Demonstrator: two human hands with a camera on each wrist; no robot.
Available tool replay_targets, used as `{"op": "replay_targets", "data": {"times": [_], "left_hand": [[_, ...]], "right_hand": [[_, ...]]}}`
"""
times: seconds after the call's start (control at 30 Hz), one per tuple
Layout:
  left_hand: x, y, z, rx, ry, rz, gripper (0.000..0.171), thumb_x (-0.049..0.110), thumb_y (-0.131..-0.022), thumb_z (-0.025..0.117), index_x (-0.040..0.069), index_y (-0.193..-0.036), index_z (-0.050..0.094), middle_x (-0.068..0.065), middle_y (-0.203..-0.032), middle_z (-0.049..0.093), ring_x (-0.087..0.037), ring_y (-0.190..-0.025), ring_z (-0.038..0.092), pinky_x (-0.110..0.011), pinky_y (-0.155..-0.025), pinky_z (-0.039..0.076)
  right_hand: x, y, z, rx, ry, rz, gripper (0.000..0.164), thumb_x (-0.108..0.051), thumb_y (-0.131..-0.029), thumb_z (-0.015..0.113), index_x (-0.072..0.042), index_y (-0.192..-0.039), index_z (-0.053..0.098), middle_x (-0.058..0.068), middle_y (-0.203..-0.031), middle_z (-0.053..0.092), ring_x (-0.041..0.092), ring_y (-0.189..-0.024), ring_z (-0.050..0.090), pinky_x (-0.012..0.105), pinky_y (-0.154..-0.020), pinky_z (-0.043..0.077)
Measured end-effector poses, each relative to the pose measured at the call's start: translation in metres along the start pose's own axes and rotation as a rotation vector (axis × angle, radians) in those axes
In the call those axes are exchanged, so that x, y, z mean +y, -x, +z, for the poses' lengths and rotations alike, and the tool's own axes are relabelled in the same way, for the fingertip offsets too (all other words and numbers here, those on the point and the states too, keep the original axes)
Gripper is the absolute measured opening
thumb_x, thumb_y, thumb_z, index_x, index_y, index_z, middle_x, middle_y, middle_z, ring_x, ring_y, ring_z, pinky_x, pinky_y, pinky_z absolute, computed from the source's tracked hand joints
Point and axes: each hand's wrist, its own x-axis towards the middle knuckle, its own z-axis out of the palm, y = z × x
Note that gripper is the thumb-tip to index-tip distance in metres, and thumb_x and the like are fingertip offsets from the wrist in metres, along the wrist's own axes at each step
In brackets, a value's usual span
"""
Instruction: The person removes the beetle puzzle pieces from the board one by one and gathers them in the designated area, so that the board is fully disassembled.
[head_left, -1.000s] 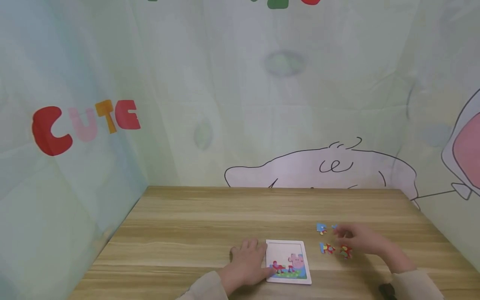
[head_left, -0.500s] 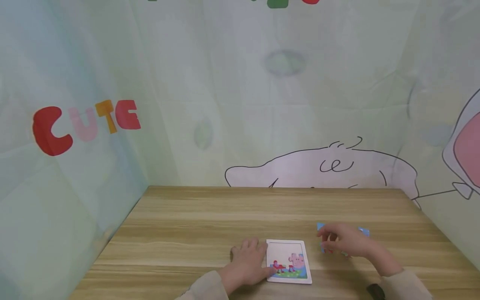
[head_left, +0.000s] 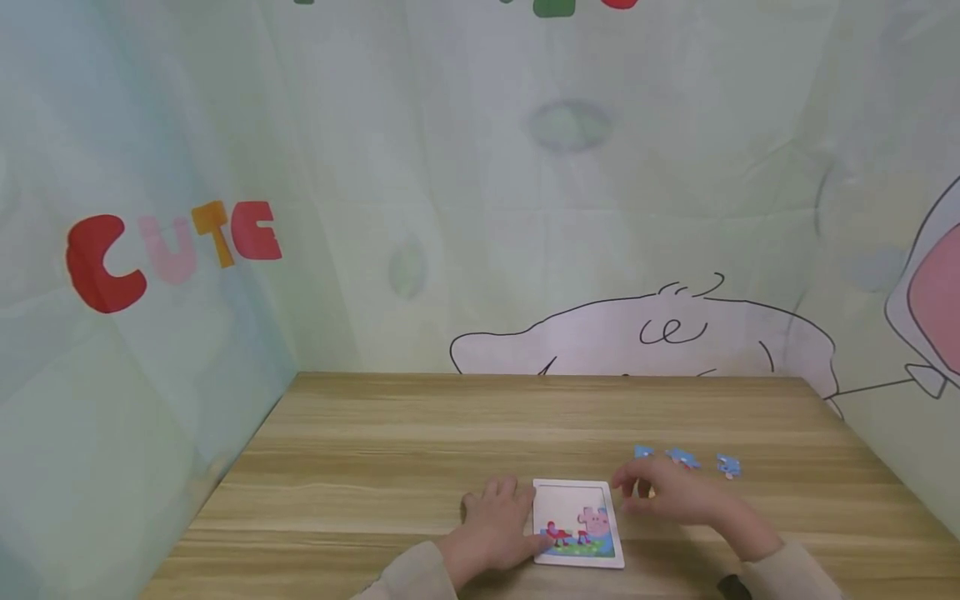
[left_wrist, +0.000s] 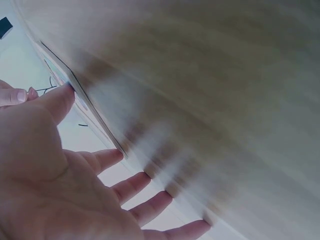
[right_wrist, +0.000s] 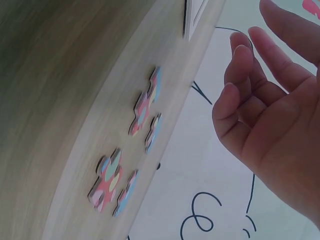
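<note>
A white-framed jigsaw board lies on the table, its lower part filled with a picture of a pink pig on grass. My left hand lies spread beside it, the thumb resting on its lower left side. In the left wrist view the fingertips touch the tabletop. Just right of the frame hovers my right hand, its fingers loosely bent; no piece shows between them in the right wrist view. Beyond it lie blue jigsaw pieces. A red-patterned piece and another are largely hidden by this hand in the head view.
The wood-grained table ends against a printed curtain with an animal drawing and coloured letters. A small dark object is at the right sleeve.
My right hand has moved left and nearer over the loose pieces to the board's right side, uncovering the blue pieces at the back. The left hand and the board have stayed in place.
</note>
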Motion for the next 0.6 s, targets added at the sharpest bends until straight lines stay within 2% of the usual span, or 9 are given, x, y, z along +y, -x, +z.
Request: {"op": "replay_targets", "data": {"times": [0.13, 0.27, 0.37, 0.6], "left_hand": [[-0.001, -0.001, 0.001, 0.0, 0.0, 0.0, 0.076, 0.063, -0.082, 0.061, 0.014, -0.139, 0.051, -0.012, -0.132, 0.049, -0.032, -0.119, 0.045, -0.064, -0.087, 0.04], [-0.001, -0.003, 0.004, 0.003, -0.005, -0.001, 0.076, 0.064, -0.082, 0.061, 0.014, -0.138, 0.051, -0.011, -0.13, 0.05, -0.031, -0.117, 0.045, -0.064, -0.085, 0.04], [-0.002, -0.003, 0.004, 0.002, -0.005, 0.0, 0.076, 0.064, -0.081, 0.061, 0.014, -0.138, 0.051, -0.011, -0.13, 0.049, -0.03, -0.117, 0.045, -0.063, -0.085, 0.041], [-0.001, -0.003, 0.003, 0.004, -0.008, -0.006, 0.077, 0.065, -0.081, 0.061, 0.014, -0.138, 0.051, -0.011, -0.13, 0.05, -0.03, -0.115, 0.046, -0.063, -0.086, 0.041]], "right_hand": [[-0.003, -0.002, 0.004, 0.0, 0.028, -0.007, 0.023, -0.019, -0.087, 0.07, -0.008, -0.107, 0.066, -0.009, -0.091, 0.061, 0.002, -0.079, 0.054, 0.024, -0.068, 0.049], [-0.006, -0.005, 0.008, -0.01, 0.036, 0.05, 0.027, -0.022, -0.084, 0.073, -0.012, -0.108, 0.067, -0.006, -0.095, 0.064, 0.002, -0.079, 0.053, 0.023, -0.066, 0.047], [-0.008, -0.007, 0.011, -0.025, 0.01, 0.086, 0.028, -0.022, -0.083, 0.074, -0.012, -0.109, 0.066, -0.005, -0.096, 0.064, 0.003, -0.079, 0.053, 0.023, -0.066, 0.046], [-0.01, -0.014, 0.018, -0.044, -0.068, 0.093, 0.028, -0.018, -0.081, 0.076, -0.01, -0.106, 0.066, -0.003, -0.096, 0.061, 0.006, -0.076, 0.051, 0.024, -0.067, 0.045]]}}
